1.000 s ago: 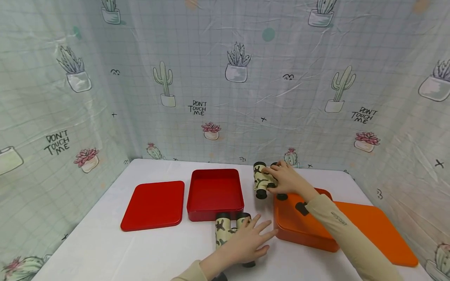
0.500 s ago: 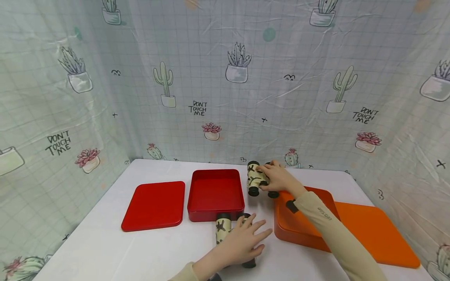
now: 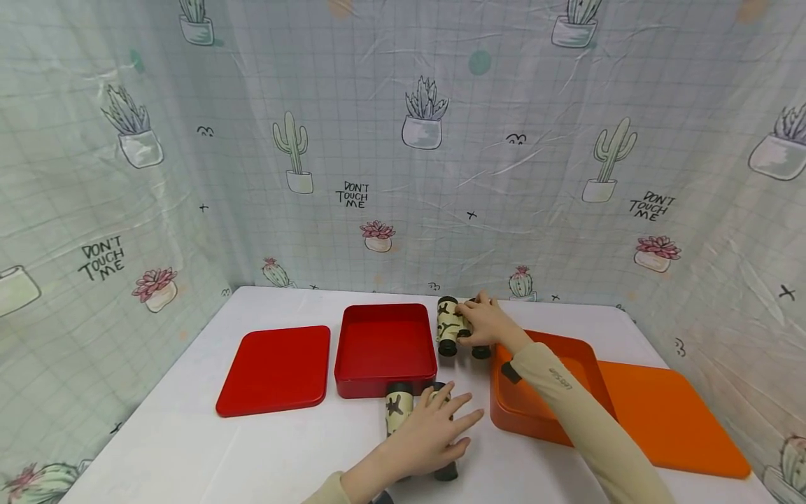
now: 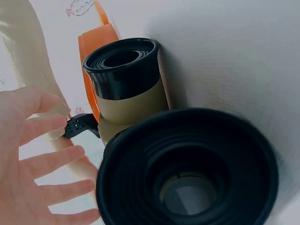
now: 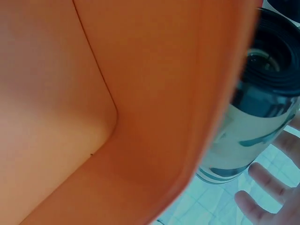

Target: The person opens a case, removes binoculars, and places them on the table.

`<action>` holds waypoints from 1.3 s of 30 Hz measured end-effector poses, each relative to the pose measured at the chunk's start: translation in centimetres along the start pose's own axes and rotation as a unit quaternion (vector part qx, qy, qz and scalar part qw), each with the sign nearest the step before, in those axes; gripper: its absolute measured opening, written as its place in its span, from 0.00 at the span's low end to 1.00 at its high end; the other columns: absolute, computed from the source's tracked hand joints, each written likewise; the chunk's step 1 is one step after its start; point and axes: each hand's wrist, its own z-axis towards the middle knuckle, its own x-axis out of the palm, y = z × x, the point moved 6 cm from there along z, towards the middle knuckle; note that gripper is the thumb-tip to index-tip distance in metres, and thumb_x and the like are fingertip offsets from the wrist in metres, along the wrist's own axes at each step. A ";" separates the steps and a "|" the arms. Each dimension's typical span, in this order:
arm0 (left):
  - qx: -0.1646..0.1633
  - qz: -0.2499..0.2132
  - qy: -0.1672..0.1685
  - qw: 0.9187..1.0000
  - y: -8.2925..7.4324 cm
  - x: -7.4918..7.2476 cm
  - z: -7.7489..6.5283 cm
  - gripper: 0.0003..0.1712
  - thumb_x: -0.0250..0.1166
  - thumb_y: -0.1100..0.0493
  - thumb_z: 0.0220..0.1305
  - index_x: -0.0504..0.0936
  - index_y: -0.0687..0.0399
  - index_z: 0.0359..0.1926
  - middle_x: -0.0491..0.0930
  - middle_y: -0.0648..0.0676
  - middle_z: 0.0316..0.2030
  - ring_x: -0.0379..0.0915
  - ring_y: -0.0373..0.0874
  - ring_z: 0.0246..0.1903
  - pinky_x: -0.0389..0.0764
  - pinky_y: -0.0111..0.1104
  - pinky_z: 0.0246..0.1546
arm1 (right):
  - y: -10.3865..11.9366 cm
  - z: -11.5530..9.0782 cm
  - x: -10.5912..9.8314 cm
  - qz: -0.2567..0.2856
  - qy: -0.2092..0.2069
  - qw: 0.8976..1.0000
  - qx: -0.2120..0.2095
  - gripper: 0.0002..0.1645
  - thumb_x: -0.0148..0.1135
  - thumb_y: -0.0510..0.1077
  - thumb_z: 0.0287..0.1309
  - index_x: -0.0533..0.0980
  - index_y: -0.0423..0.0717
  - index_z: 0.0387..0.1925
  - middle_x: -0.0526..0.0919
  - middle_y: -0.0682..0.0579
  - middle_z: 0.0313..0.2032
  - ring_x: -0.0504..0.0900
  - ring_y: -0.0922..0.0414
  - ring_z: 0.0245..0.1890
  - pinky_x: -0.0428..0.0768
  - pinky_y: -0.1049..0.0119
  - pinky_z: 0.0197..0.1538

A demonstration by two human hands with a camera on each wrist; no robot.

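Observation:
In the head view, my left hand (image 3: 425, 435) spreads its fingers over camouflage-patterned binoculars (image 3: 398, 409) in front of the red box (image 3: 385, 387). Its fingers also stand straight and apart beside the black eyepieces in the left wrist view. My right hand (image 3: 490, 325) grips a second pair of camouflage binoculars (image 3: 448, 326) at the back, between the red box and the orange box (image 3: 535, 423). Fingers of that hand lie across the right barrel and hide much of it. The right wrist view catches one barrel (image 5: 248, 136) beyond the orange wall.
A red lid (image 3: 273, 369) lies left of the red box. The orange lid (image 3: 674, 418) lies to the right of the orange box, with my right forearm reaching across that box. A cactus-print curtain (image 3: 422, 196) rises behind and beside the white table (image 3: 220, 458).
My right hand has moved left with its binoculars, from the orange box's far left corner to beside the red box, and finally slightly down. The left hand has hardly moved.

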 end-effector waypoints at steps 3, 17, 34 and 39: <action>0.001 0.001 -0.005 1.000 0.0 0.0 -0.1 0.24 0.52 0.47 0.62 0.67 0.37 0.59 0.68 0.50 0.59 0.60 0.54 0.61 0.68 0.51 0.54 | 0.0 0.2 0.5 -0.005 0.014 1.000 0.007 0.37 0.64 0.60 0.42 0.69 0.47 0.53 0.75 0.46 0.52 0.64 0.37 0.54 0.62 0.34 0.52; -0.002 -0.023 0.014 1.000 0.0 0.3 0.0 0.24 0.52 0.47 0.62 0.66 0.37 0.60 0.67 0.51 0.59 0.58 0.55 0.62 0.67 0.52 0.55 | 1.0 -0.1 2.3 -0.073 0.003 0.997 -0.024 0.33 0.65 0.63 0.36 0.70 0.49 0.43 0.77 0.51 0.39 0.65 0.49 0.39 0.66 0.49 0.41; 0.001 -0.027 0.005 1.000 0.4 0.2 0.0 0.24 0.52 0.47 0.62 0.66 0.37 0.60 0.68 0.51 0.59 0.59 0.55 0.61 0.66 0.52 0.55 | 0.9 0.1 2.8 -0.094 -0.012 0.995 -0.032 0.32 0.65 0.63 0.36 0.68 0.50 0.41 0.77 0.51 0.39 0.65 0.48 0.42 0.67 0.41 0.46; 0.006 -0.025 -0.007 1.000 0.5 0.2 -0.1 0.24 0.52 0.48 0.62 0.66 0.38 0.60 0.69 0.52 0.59 0.59 0.56 0.61 0.67 0.52 0.54 | 0.9 0.1 2.9 -0.095 -0.006 0.995 -0.028 0.34 0.65 0.63 0.35 0.68 0.50 0.43 0.77 0.51 0.41 0.66 0.47 0.43 0.67 0.41 0.46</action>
